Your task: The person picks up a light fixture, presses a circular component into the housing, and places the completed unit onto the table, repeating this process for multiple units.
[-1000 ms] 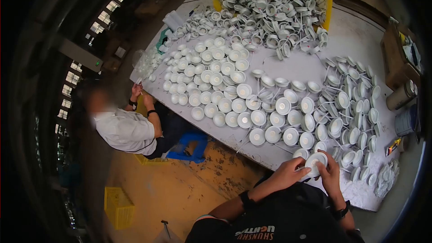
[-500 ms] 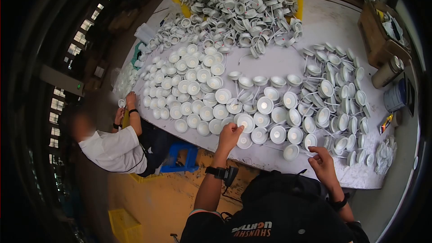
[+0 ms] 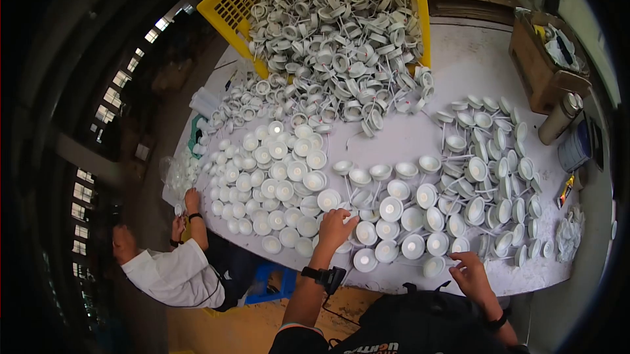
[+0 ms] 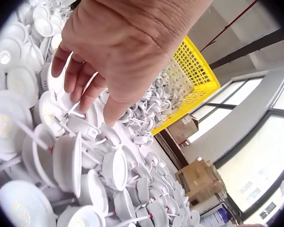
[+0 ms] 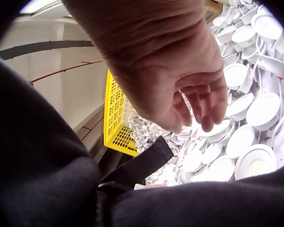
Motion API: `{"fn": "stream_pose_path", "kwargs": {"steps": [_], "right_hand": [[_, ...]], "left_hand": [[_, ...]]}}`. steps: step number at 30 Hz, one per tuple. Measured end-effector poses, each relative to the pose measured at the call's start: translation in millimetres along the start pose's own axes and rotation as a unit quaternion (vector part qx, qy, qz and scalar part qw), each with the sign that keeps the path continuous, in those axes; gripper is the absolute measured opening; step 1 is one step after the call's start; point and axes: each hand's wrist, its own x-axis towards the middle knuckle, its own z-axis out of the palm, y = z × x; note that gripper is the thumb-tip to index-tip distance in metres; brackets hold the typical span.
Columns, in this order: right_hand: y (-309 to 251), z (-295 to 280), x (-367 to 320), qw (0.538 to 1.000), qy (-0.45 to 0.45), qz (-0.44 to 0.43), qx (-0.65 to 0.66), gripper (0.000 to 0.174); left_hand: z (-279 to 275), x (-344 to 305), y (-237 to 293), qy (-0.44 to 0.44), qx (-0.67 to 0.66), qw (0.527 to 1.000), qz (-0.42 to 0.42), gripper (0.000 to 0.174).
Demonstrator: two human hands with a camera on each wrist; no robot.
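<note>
Many white round lamps (image 3: pixel 391 209) with thin stems or wires stand and lie in rows across the table. My left hand (image 3: pixel 336 230) hovers over their front rows, fingers loosely bent; in the left wrist view the same hand (image 4: pixel 118 52) hangs above the lamps with nothing visible in it. Farther right, my right hand (image 3: pixel 472 276) is held near the front edge, beside a lamp (image 3: pixel 434 267). The right wrist view has this hand (image 5: pixel 180 80) loosely curved and empty, with lamps (image 5: pixel 255 163) beyond its fingers.
A yellow crate (image 3: pixel 425 19) spills white parts (image 3: pixel 328 39) at the back. To the right are a cardboard box (image 3: pixel 548 68), a metal flask (image 3: pixel 560 120), a blue can (image 3: pixel 575 148) and a plastic bag (image 3: pixel 569 236). Another person (image 3: pixel 177 275) sits at the left.
Both hands held one lamp together at first. My left hand then carried a lamp left to the front rows and has let it go. My right hand has moved apart, empty.
</note>
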Motion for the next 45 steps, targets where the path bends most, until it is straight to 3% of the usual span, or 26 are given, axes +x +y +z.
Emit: {"fn": "stream_pose_path", "kwargs": {"steps": [3,8,11,13,17,21,24,26,28,31,35,37,39,42,43,45], "right_hand": [[-8.2,2.9,5.8,1.000,0.012,0.015,0.001,0.032],[-13.9,5.5,16.9,0.998,0.031,0.049,-0.005,0.032],[-13.7,5.1,20.4,0.997,0.038,0.071,-0.004,0.031],[-6.1,5.9,24.9,0.996,0.046,0.076,-0.005,0.033],[-0.5,4.6,29.7,0.990,0.054,0.134,0.007,0.028],[4.3,4.2,39.3,0.991,0.045,0.123,-0.011,0.028],[4.7,3.1,39.7,0.991,0.048,0.126,0.012,0.028],[8.7,1.5,38.0,0.992,0.030,0.126,0.011,0.027],[15.7,1.3,35.7,0.993,0.048,0.096,0.052,0.025],[3.4,-3.9,39.1,0.989,0.043,0.088,0.109,0.022],[-22.9,-10.7,47.5,0.975,0.002,0.049,0.215,0.030],[-46.0,-17.1,46.9,0.964,-0.032,0.017,0.263,0.046],[-61.4,-20.7,39.7,0.958,-0.075,0.016,0.276,0.049],[-88.0,-27.0,20.0,0.958,-0.120,0.016,0.259,0.047],[-89.8,-30.8,14.7,0.962,-0.100,0.051,0.248,0.044],[-78.3,-32.5,7.1,0.970,-0.041,0.073,0.229,0.034]], "left_hand": [[-19.7,40.7,-1.6,-0.110,-0.113,0.984,-0.088,0.035],[-12.2,142.7,-11.1,-0.132,-0.165,0.976,-0.052,0.032],[22.4,206.1,-14.9,-0.119,-0.167,0.976,-0.077,0.034],[55.4,246.0,-16.3,-0.030,-0.149,0.985,-0.082,0.041],[71.0,270.2,17.2,-0.001,-0.192,0.966,-0.175,0.048],[65.0,273.7,20.6,-0.074,-0.137,0.960,-0.234,0.044],[24.8,261.5,21.2,-0.098,-0.100,0.955,-0.260,0.038],[-8.4,250.0,17.8,-0.019,0.005,0.979,-0.204,0.033],[-42.9,230.2,25.1,0.018,0.004,0.982,-0.186,0.030],[-86.9,182.7,56.2,-0.010,-0.145,0.989,0.038,0.024],[-99.1,72.1,125.2,-0.082,-0.224,0.938,0.253,0.024],[-105.6,21.2,158.0,-0.202,-0.275,0.907,0.247,0.026],[-106.2,-12.5,178.2,-0.268,-0.292,0.875,0.278,0.032],[-97.2,-41.9,197.4,-0.284,-0.334,0.874,0.211,0.037],[-92.8,-52.9,202.4,-0.278,-0.333,0.876,0.210,0.037],[-77.5,-81.9,212.2,-0.102,-0.495,0.853,0.129,0.043]]}}
